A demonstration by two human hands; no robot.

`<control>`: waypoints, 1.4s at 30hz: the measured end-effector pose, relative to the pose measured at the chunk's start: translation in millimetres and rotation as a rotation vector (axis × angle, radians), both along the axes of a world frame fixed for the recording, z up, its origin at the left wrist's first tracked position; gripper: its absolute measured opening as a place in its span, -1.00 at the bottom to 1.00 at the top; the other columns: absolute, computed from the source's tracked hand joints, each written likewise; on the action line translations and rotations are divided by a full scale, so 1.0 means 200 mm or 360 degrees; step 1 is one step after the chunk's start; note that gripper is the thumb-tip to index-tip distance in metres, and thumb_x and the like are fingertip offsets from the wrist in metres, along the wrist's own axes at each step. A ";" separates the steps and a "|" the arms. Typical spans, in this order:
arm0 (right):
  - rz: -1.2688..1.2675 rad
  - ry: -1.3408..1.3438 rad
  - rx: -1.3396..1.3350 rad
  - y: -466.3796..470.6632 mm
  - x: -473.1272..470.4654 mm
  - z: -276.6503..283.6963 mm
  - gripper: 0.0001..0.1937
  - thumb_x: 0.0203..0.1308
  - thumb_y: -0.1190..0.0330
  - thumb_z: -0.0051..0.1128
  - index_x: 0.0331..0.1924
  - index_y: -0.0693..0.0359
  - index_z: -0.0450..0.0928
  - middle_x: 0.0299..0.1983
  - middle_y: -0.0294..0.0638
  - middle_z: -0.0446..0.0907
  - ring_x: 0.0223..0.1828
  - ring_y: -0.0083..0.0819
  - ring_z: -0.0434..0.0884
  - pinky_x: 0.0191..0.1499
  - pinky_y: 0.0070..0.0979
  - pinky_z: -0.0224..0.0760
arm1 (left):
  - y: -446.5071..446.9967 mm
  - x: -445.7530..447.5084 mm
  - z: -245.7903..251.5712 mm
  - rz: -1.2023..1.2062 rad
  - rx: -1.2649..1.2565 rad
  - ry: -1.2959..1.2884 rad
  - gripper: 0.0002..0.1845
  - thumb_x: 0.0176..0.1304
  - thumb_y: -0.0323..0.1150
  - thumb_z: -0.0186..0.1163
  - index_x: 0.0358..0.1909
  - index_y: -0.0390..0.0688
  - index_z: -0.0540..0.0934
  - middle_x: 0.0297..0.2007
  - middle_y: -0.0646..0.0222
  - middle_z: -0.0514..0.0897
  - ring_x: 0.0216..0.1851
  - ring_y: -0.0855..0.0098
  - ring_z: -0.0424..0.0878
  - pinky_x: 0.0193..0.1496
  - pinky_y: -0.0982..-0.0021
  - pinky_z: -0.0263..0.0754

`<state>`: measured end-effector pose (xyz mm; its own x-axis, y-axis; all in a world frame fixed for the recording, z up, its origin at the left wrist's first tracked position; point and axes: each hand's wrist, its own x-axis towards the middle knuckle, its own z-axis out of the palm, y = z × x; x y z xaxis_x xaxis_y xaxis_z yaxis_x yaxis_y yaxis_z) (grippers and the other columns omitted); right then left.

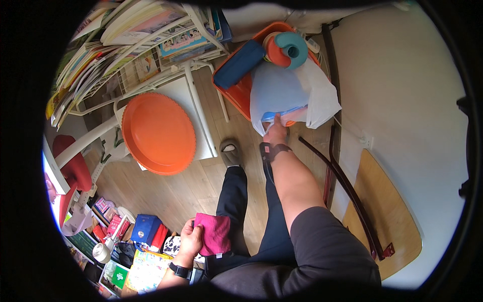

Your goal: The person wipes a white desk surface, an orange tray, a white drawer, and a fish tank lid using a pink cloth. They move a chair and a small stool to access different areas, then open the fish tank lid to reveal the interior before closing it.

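My left hand [191, 238] is closed on a folded pink cloth [214, 234] in front of my body. Farther forward, my right hand [276, 132] grips the near edge of a white plastic bag [281, 88], through which something blue and pink shows. The bag lies over an orange bin [241, 100]. At the bin's far side are a dark blue fabric roll or case [240, 64] and a teal C-shaped object [298, 47] with orange round pieces beside it.
A round orange tray [158, 134] rests on a white surface at left, beneath a white wire rack [188, 71] of books and papers. A curved wooden board [388, 211] and dark red metal legs [351, 188] lean by the right wall. Bags and boxes crowd the lower left.
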<state>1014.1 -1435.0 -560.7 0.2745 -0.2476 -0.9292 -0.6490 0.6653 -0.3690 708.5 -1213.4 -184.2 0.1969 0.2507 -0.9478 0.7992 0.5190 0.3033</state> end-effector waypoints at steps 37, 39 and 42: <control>0.0592 0.0369 -0.0710 -0.62 -0.36 -0.12 -0.52 0.50 0.60 -0.03 0.43 0.12 0.34 0.15 -0.05 0.61 -0.18 -0.13 0.86 -0.27 -0.14 0.85 | 0.04 -0.12 -0.24 -0.0230 0.0013 0.0044 -0.76 0.61 -0.47 0.14 0.18 -0.29 0.64 -0.05 0.39 0.78 -0.04 0.51 0.70 0.11 0.43 0.62; 0.0624 0.0370 -0.0729 -0.57 -0.38 -0.10 -0.45 0.48 0.61 0.00 0.49 0.10 0.28 0.18 -0.05 0.61 -0.18 -0.11 0.86 -0.28 -0.14 0.85 | 0.02 -0.14 -0.25 -0.0179 -0.0017 0.0018 -0.76 0.60 -0.47 0.13 0.17 -0.29 0.64 -0.05 0.38 0.79 -0.04 0.51 0.70 0.11 0.43 0.62; 0.0717 0.0235 -0.0593 -0.48 -0.40 -0.10 -0.37 0.40 0.67 0.01 0.53 0.13 0.23 0.27 -0.05 0.57 -0.18 -0.10 0.86 -0.24 -0.18 0.86 | 0.00 -0.16 -0.27 -0.0121 -0.0041 -0.0005 -0.76 0.60 -0.48 0.13 0.17 -0.29 0.64 -0.05 0.38 0.79 -0.04 0.50 0.70 0.13 0.42 0.62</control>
